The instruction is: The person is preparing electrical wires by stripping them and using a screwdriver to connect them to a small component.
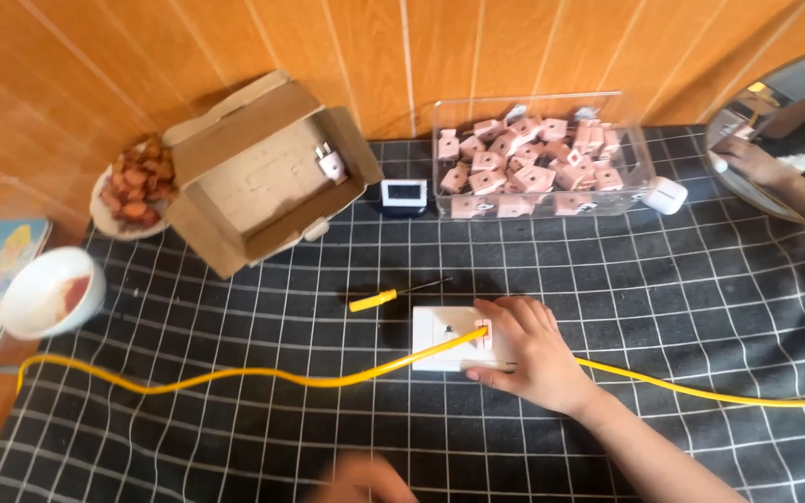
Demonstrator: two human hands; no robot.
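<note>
Your right hand [528, 359] lies on the right end of a white socket plate [447, 338] that sits flat near the middle of the tabletop [701, 307], which is covered by a black cloth with a white grid. Your fingers [514, 321] are curled loosely over the plate's right edge, thumb along its lower side, pressing down on it and on a small pink part [483, 333] at that edge rather than lifting anything. A yellow cable [235, 374] runs across the cloth from the far left, rises onto the plate, passes under your hand and goes on to the right edge.

Your left hand [361, 480] shows only as a blur at the bottom edge, well apart from the plate; you cannot tell from this view whether its fingers are open or closed.

Just above the plate lies a screwdriver with a yellow handle [375, 299]. Farther back stand an open cardboard box [263, 172] holding a white plug [332, 164], a small digital timer [403, 194], and a clear plastic bin [538, 158] full of pink pieces. At the left are a white bowl [48, 291] and a plate of reddish-brown pieces [132, 186].
</note>
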